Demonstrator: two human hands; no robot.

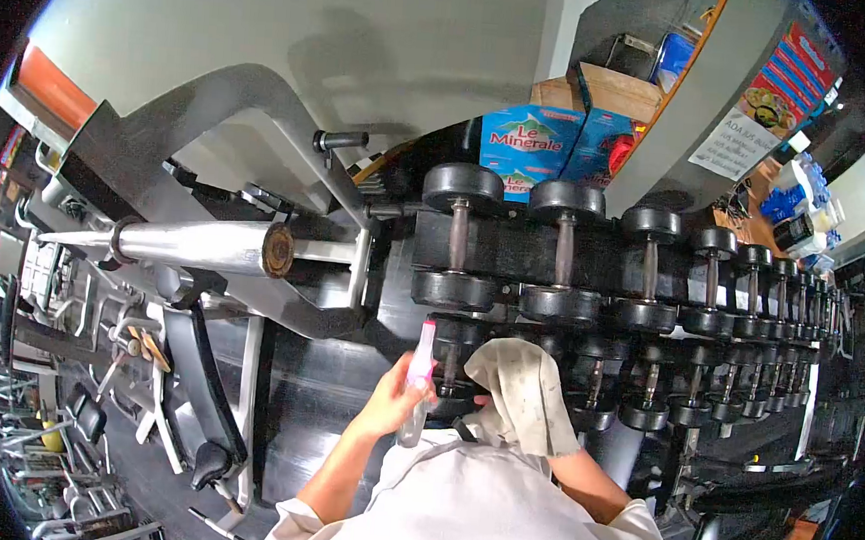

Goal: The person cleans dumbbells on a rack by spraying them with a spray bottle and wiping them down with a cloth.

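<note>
My left hand [402, 396] is wrapped round a slim spray bottle [410, 424] with a pink and white top and a clear lower body. The bottle's top points forward, toward the dumbbell rack. Draped over my right hand [483, 401] is a pale beige cloth [524, 392], so only a bit of the fingers and the forearm shows. Just beyond both hands is a black dumbbell [451, 364] on the lower tier, partly hidden by my left hand and the cloth. Above it, another dumbbell [459, 234] lies on the upper tier.
Several more dumbbells run off to the right on both tiers. A weight machine with a thick metal bar end [204, 245] stands at the left, near a padded bench [206, 385]. Blue cartons [527, 141] sit behind the rack. A grey pillar [705, 98] rises at the back right.
</note>
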